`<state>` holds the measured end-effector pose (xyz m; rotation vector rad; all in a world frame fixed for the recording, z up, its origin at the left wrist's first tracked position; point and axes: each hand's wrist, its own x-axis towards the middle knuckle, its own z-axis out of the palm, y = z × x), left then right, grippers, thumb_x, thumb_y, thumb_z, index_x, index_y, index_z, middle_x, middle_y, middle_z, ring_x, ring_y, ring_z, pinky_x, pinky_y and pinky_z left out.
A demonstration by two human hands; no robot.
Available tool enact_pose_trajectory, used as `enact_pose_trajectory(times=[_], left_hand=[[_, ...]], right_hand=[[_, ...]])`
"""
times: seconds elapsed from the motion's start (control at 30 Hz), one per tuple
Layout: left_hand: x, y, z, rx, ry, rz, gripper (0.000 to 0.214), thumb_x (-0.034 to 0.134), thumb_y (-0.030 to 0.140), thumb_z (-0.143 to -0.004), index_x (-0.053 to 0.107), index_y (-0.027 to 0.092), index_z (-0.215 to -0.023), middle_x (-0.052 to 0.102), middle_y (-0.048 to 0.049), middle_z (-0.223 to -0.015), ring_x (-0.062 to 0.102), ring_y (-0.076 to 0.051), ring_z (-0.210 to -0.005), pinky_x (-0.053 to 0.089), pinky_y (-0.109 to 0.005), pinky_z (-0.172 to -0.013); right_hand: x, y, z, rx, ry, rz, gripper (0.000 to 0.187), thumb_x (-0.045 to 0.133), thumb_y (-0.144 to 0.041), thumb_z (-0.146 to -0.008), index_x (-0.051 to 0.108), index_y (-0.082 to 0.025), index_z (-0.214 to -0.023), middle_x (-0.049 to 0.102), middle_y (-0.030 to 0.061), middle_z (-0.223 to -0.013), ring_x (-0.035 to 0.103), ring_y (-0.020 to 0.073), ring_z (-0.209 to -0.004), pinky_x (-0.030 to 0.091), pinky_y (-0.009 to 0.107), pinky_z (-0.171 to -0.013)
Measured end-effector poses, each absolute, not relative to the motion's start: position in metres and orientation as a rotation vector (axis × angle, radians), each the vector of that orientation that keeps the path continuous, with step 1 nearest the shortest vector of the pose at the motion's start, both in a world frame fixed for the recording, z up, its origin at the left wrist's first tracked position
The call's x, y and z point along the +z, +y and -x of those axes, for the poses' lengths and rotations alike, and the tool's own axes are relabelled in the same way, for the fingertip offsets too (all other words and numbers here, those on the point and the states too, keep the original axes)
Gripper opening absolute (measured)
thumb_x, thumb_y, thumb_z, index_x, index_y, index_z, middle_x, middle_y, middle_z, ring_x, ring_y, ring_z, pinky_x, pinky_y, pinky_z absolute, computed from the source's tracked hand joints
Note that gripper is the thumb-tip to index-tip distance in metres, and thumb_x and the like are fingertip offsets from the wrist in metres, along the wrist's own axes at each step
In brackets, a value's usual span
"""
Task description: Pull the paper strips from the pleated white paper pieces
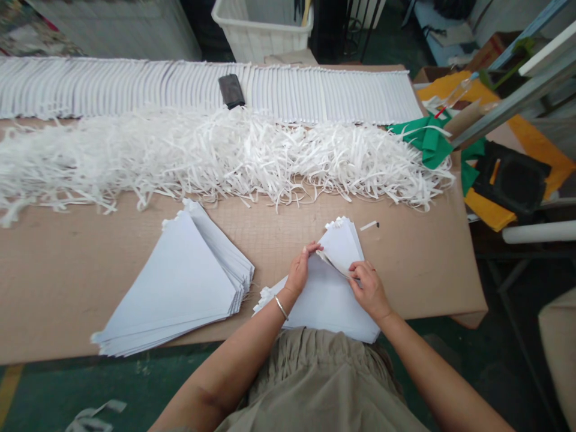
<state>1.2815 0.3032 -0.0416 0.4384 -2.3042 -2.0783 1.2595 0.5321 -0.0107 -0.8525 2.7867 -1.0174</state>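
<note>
A stack of white, roughly triangular sheets point(330, 300) lies at the table's front edge, against my body. My left hand point(299, 271) rests along its left side, fingers stretched out, with the tips by the upper end of a narrow pale strip point(332, 262). Between thumb and fingers, my right hand point(369, 289) pinches the lower end of this strip. It slants across the top sheet; whether it is loose or part of the sheet I cannot tell. White tabs point(335, 223) stick out at the stack's far corner. A larger stack of similar sheets point(180, 279) lies to the left.
A long heap of white ribbons point(234, 153) crosses the brown table point(418, 264). Behind it runs a row of folded white pieces point(135, 87) with a dark phone-like object point(231, 90) on top. Green cloth point(429, 141) and a metal post point(513, 90) stand at the right.
</note>
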Motion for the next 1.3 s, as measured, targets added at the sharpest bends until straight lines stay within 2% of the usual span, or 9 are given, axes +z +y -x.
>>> enact_pose_trajectory(times=[0.23, 0.37, 0.53, 0.63, 0.83, 0.93, 1.0, 1.1, 1.3], left_hand=[[-0.041, 0.292, -1.288, -2.234, -2.371, -0.202, 0.051, 0.05, 0.065, -0.089, 0.059, 0.02, -0.065, 0.07, -0.0083, -0.088, 0.062, -0.026, -0.114, 0.048, -0.043, -0.105], [-0.05, 0.291, -1.297, -2.083, -2.487, 0.02, 0.035, 0.061, 0.05, -0.086, 0.064, 0.018, -0.099, 0.065, -0.0135, -0.119, 0.054, -0.028, -0.127, 0.041, -0.047, -0.112], [-0.055, 0.292, -1.302, -1.936, -2.562, 0.07, 0.071, 0.059, 0.036, -0.085, 0.035, 0.018, -0.149, 0.024, -0.0149, -0.164, 0.022, -0.028, -0.152, 0.019, -0.05, -0.125], [-0.054, 0.29, -1.302, -2.011, -2.538, -0.006, 0.082, 0.059, 0.031, -0.082, 0.025, 0.018, -0.155, 0.021, -0.0122, -0.165, 0.018, -0.027, -0.154, 0.014, -0.05, -0.127], [-0.043, 0.283, -1.3, -2.29, -2.384, -0.219, 0.039, 0.039, 0.042, -0.093, 0.069, 0.019, -0.102, 0.062, -0.0097, -0.137, 0.053, -0.028, -0.131, 0.033, -0.048, -0.119], [-0.037, 0.286, -1.303, -2.32, -2.314, -0.247, 0.05, 0.032, 0.051, -0.096, 0.067, 0.02, -0.079, 0.071, -0.0112, -0.118, 0.057, -0.029, -0.126, 0.037, -0.05, -0.116], [-0.039, 0.291, -1.307, -2.267, -2.32, -0.22, 0.04, 0.052, 0.055, -0.089, 0.065, 0.021, -0.073, 0.071, -0.0129, -0.114, 0.054, -0.03, -0.13, 0.038, -0.049, -0.116], [-0.05, 0.293, -1.313, -2.168, -2.378, -0.186, 0.03, 0.067, 0.047, -0.08, 0.07, 0.023, -0.097, 0.053, -0.0127, -0.146, 0.039, -0.029, -0.144, 0.028, -0.049, -0.122], [-0.069, 0.29, -1.32, -2.138, -2.358, -0.147, 0.088, 0.069, 0.043, -0.079, 0.029, 0.028, -0.156, 0.023, -0.0085, -0.165, 0.018, -0.028, -0.154, 0.015, -0.047, -0.127]], right_hand=[[0.001, 0.535, -1.245, -1.044, 2.392, 0.784, 0.031, 0.045, -0.04, -0.098, 0.064, -0.021, -0.082, 0.069, 0.0051, -0.087, 0.062, 0.0178, -0.081, 0.049, 0.032, -0.078], [-0.019, 0.527, -1.214, -0.709, 2.892, 0.538, 0.031, 0.058, -0.036, -0.091, 0.065, -0.02, -0.116, 0.065, 0.0117, -0.1, 0.059, 0.0257, -0.092, 0.048, 0.04, -0.085], [-0.029, 0.52, -1.217, -0.558, 2.999, 0.677, 0.019, 0.063, -0.026, -0.085, 0.066, -0.022, -0.103, 0.06, 0.0134, -0.106, 0.054, 0.0308, -0.104, 0.047, 0.046, -0.09], [-0.017, 0.524, -1.238, -0.798, 2.899, 0.725, 0.018, 0.06, -0.027, -0.087, 0.062, -0.023, -0.105, 0.059, 0.0125, -0.117, 0.055, 0.0295, -0.109, 0.046, 0.045, -0.094], [-0.002, 0.529, -1.241, -1.209, 2.448, 0.416, 0.032, 0.037, -0.047, -0.098, 0.057, -0.022, -0.102, 0.055, -0.0018, -0.065, 0.053, 0.0166, -0.059, 0.046, 0.028, -0.058], [-0.012, 0.525, -1.219, -0.972, 2.718, 0.43, 0.035, 0.045, -0.046, -0.094, 0.063, -0.023, -0.113, 0.063, 0.0049, -0.079, 0.06, 0.0219, -0.072, 0.05, 0.033, -0.067], [-0.025, 0.522, -1.209, -0.762, 2.863, 0.56, 0.038, 0.056, -0.04, -0.086, 0.064, -0.024, -0.119, 0.065, 0.0108, -0.095, 0.063, 0.0284, -0.089, 0.051, 0.04, -0.079], [-0.049, 0.521, -1.206, -0.699, 2.902, 0.68, 0.031, 0.056, -0.036, -0.084, 0.069, -0.025, -0.11, 0.065, 0.0135, -0.098, 0.064, 0.0322, -0.093, 0.052, 0.047, -0.085], [-0.082, 0.533, -1.236, -1.169, 2.816, 0.692, 0.028, 0.061, -0.041, -0.081, 0.066, -0.035, -0.108, 0.068, 0.0125, -0.118, 0.065, 0.0361, -0.109, 0.055, 0.052, -0.09]])
